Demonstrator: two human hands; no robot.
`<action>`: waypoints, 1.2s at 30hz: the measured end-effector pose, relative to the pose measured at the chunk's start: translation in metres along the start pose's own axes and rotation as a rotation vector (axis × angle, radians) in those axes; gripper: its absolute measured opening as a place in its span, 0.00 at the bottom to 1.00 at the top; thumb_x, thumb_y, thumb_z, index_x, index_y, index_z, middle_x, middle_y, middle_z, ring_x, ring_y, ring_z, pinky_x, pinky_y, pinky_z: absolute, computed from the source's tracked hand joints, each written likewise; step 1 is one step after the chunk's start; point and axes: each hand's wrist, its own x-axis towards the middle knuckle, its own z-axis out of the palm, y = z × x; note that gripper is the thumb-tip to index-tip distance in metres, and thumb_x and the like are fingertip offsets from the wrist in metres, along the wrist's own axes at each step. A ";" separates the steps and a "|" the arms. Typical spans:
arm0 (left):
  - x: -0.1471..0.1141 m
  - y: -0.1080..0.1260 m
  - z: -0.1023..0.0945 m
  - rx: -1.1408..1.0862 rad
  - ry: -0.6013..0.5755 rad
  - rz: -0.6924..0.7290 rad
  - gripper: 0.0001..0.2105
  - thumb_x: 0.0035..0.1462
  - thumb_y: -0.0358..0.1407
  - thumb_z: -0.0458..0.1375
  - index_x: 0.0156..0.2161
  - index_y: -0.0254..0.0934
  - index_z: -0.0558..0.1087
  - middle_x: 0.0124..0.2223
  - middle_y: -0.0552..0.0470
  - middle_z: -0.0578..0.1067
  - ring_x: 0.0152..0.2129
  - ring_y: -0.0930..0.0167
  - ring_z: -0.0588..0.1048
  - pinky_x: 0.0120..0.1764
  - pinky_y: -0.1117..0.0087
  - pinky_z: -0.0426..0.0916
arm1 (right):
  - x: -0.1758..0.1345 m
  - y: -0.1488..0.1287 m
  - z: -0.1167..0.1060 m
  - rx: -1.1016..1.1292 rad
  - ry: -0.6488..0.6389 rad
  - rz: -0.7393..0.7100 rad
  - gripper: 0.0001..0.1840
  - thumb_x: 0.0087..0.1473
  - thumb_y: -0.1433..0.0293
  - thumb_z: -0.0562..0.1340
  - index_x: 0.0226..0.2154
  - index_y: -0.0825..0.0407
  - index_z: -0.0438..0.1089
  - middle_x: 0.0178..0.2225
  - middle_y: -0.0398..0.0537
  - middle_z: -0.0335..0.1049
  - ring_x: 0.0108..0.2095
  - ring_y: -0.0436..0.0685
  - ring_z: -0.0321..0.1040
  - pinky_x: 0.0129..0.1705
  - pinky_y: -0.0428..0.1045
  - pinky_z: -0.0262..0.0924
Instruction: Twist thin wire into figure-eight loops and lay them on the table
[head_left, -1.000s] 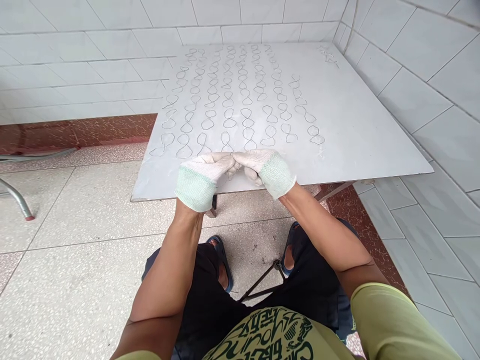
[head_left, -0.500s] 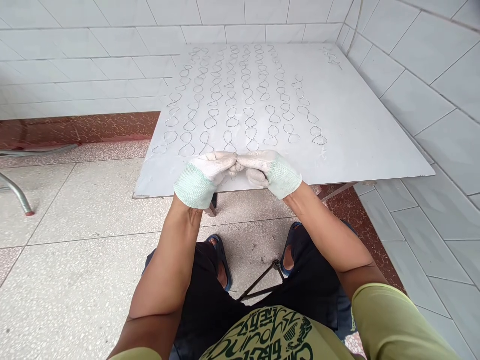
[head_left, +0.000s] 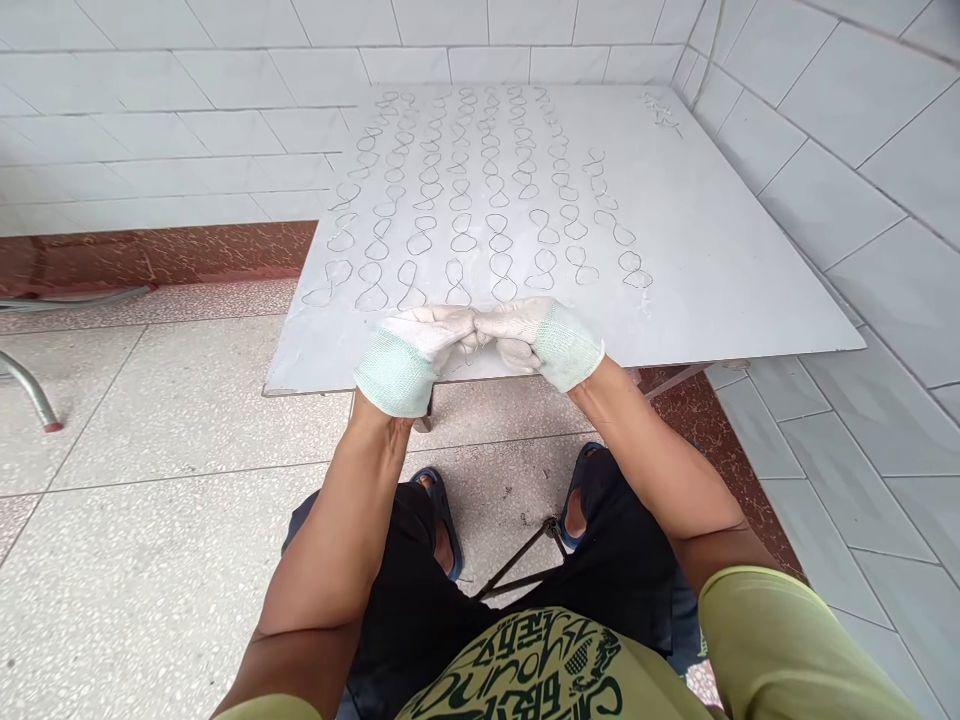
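Note:
My left hand (head_left: 427, 330) and my right hand (head_left: 521, 332) wear white gloves with pale green cuffs. They meet fingertip to fingertip just above the near edge of the white board (head_left: 720, 290). Both are closed in a pinch. A thin wire (head_left: 471, 352) shows faintly between and below the fingertips; most of it is hidden by the gloves. Beyond my hands, several thin wire pieces twisted into figure-eight loops (head_left: 501, 232) lie in rows on the board.
A small tangle of wires (head_left: 662, 112) lies at the board's far right corner. Tiled walls (head_left: 847, 150) border the board behind and on the right. A metal stool leg (head_left: 34, 390) stands at the left on the speckled floor (head_left: 150, 500). A dark folding frame (head_left: 525, 565) sits between my feet.
My hands stay together at nearly the same spot, with the fingers slightly shifted. The right hand's lower fingers have closed in toward the left hand. The view has moved slightly.

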 end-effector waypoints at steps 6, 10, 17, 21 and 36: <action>0.002 -0.001 -0.004 -0.050 0.017 0.092 0.17 0.52 0.48 0.75 0.25 0.39 0.78 0.27 0.51 0.77 0.29 0.70 0.74 0.41 0.65 0.72 | -0.004 -0.008 0.004 -0.012 0.057 -0.024 0.24 0.70 0.66 0.68 0.22 0.51 0.69 0.12 0.34 0.56 0.15 0.45 0.47 0.20 0.44 0.42; -0.002 -0.001 -0.009 -0.119 0.107 0.012 0.23 0.60 0.57 0.73 0.42 0.36 0.83 0.36 0.45 0.85 0.36 0.63 0.84 0.50 0.59 0.79 | -0.003 -0.005 -0.003 0.032 0.077 -0.076 0.25 0.65 0.63 0.73 0.21 0.49 0.66 0.13 0.33 0.55 0.16 0.45 0.47 0.21 0.45 0.44; 0.001 -0.007 -0.012 -0.211 0.096 -0.052 0.25 0.57 0.55 0.77 0.44 0.35 0.82 0.38 0.44 0.85 0.38 0.62 0.85 0.51 0.56 0.80 | 0.004 -0.002 -0.012 0.113 0.035 -0.077 0.25 0.65 0.62 0.72 0.22 0.48 0.64 0.13 0.33 0.54 0.17 0.46 0.46 0.22 0.46 0.45; 0.002 -0.009 -0.011 -0.244 0.029 -0.052 0.21 0.48 0.46 0.82 0.40 0.35 0.83 0.34 0.49 0.81 0.32 0.68 0.80 0.46 0.62 0.78 | 0.006 0.000 -0.015 0.105 -0.003 -0.092 0.27 0.65 0.59 0.72 0.21 0.47 0.62 0.13 0.33 0.53 0.17 0.46 0.45 0.22 0.46 0.45; 0.003 -0.008 -0.013 -0.134 0.132 0.009 0.15 0.49 0.46 0.78 0.34 0.37 0.85 0.31 0.48 0.82 0.30 0.68 0.77 0.45 0.62 0.75 | 0.003 0.002 -0.015 0.067 0.021 -0.115 0.26 0.64 0.56 0.74 0.24 0.48 0.65 0.17 0.35 0.58 0.20 0.48 0.52 0.26 0.47 0.51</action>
